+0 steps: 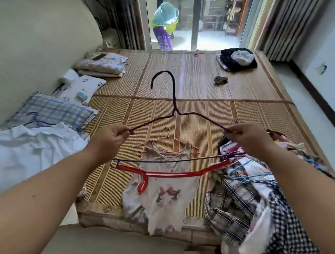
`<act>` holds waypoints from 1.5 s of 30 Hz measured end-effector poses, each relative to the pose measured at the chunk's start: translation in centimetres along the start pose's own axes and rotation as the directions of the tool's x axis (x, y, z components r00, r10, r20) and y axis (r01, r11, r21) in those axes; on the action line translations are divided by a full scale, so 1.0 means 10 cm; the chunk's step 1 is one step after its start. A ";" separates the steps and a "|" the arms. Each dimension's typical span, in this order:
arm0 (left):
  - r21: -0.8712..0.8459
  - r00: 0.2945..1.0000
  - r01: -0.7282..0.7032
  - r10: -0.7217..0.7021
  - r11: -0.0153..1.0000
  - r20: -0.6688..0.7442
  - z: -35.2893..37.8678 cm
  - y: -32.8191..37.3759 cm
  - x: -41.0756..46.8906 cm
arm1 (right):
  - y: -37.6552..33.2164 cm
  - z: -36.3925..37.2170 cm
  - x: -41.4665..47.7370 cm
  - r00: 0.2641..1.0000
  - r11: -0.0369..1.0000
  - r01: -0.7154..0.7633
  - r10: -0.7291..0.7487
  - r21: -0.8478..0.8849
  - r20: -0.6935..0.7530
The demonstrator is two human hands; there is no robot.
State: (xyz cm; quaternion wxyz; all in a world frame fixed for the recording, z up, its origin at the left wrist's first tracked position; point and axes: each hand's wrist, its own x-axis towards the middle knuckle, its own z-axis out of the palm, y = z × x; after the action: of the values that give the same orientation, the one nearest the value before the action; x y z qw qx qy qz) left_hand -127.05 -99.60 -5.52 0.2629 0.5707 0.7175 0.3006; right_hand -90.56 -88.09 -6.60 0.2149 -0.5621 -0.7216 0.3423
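**A:** What's the grip?

**B:** Both hands are clamped on the dark wire hanger (173,98). The left hand (113,138) pinches its left shoulder wire between thumb and fingers, and the right hand (248,136) pinches the right shoulder wire the same way.

**A:** How does the hanger lie?

**B:** It's held in the air, long axis running left to right between the hands. The hook points up and away from the person.

**A:** And under it?

**B:** Directly below the hanger is a stained tank top (164,192) on the bamboo mat (201,107), with a red plastic hanger (172,174) lying across it. Below and to the right of the hanger is a heap of checked clothes (249,190).

**A:** Which hand is nearer?

**B:** For the tank top, I'd judge them about equal. The right hand is nearer the heap.
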 end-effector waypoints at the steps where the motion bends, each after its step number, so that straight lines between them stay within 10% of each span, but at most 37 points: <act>1: 0.033 1.000 0.015 -0.015 0.999 -0.009 -0.01 -0.06 0.09 | 0.01 0.10 0.09 1.000 1.000 -0.011 0.011 0.006 0.009; 22: 0.452 0.817 0.469 -0.567 0.759 0.103 1.72 -1.84 2.47 | 1.61 2.05 2.62 0.846 0.888 -0.267 0.403 -0.375 0.350; 31: 0.466 0.829 0.481 -0.558 0.742 0.033 2.10 -1.95 2.63 | 1.74 2.27 2.78 0.850 0.906 -0.320 0.403 -0.276 0.339; 45: 0.394 0.924 0.083 -0.219 0.915 0.314 2.59 -0.46 1.32 | 1.43 1.44 1.36 0.961 0.908 0.146 -0.037 -0.392 0.273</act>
State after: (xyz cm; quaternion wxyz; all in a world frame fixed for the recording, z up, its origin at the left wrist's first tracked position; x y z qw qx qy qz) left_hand -114.26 -84.07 -27.00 0.2965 0.5965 0.7453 0.0301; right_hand -94.85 -76.79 -27.83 0.0124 -0.5101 -0.8248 0.2437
